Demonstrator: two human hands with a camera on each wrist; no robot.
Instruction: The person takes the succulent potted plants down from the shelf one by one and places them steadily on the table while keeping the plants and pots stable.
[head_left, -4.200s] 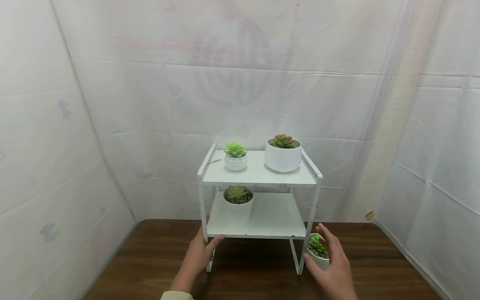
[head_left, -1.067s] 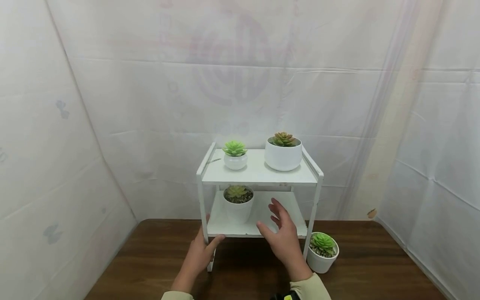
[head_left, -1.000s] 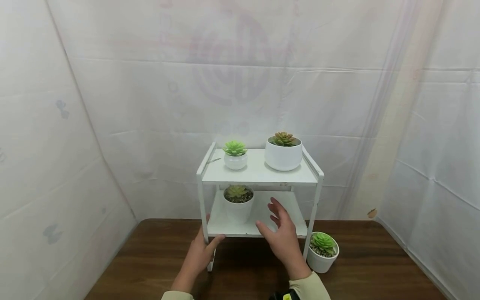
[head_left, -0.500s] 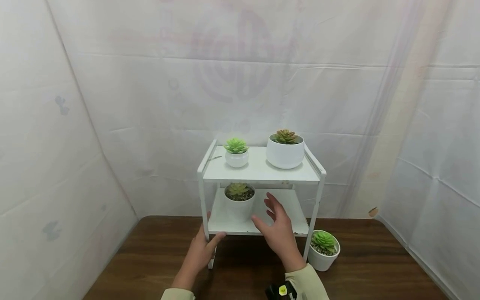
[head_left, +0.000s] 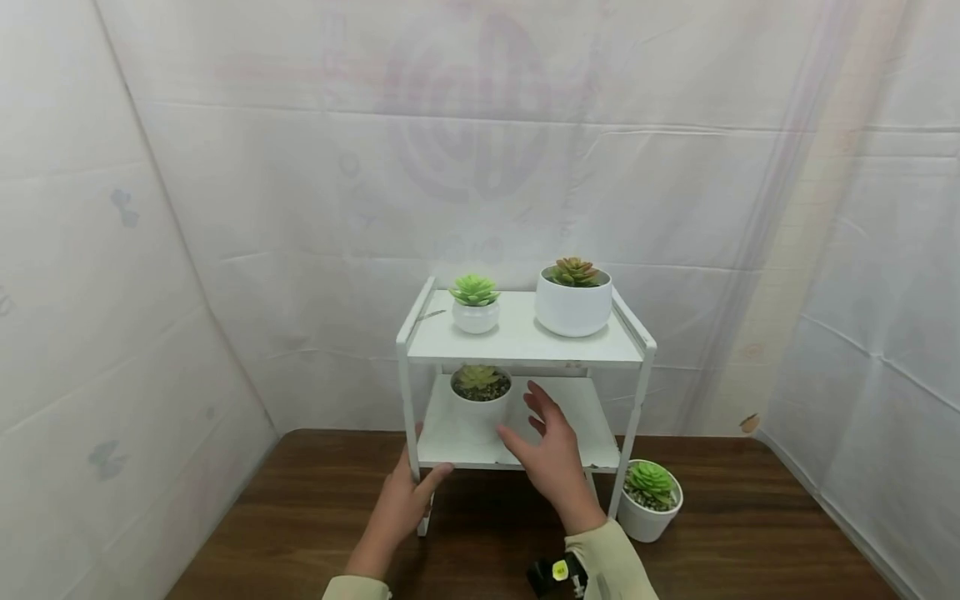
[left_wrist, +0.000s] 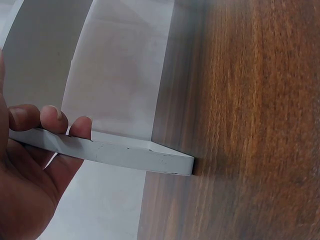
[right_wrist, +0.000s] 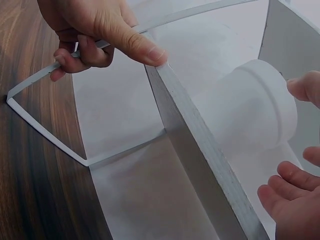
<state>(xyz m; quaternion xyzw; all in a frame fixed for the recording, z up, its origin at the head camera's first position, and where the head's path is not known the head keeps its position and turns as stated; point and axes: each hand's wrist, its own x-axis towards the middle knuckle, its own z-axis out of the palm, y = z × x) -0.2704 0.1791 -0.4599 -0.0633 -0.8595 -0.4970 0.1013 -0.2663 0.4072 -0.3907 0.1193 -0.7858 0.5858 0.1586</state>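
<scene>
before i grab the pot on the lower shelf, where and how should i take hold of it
Probably around the wall of the pot, just under its wider rim, coming from the front right with the right hand. It stands upright; the upper shelf sits above it, hampering a grip from overhead, and the lower shelf extends to its right, leaving room for fingers.

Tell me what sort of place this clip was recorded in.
Probably a makeshift recording booth rather than a lived-in room: printed white sheeting encloses the back and sides of a dark wood-grain table, where a two-tier white shelf rack holds three potted succulents.
</scene>
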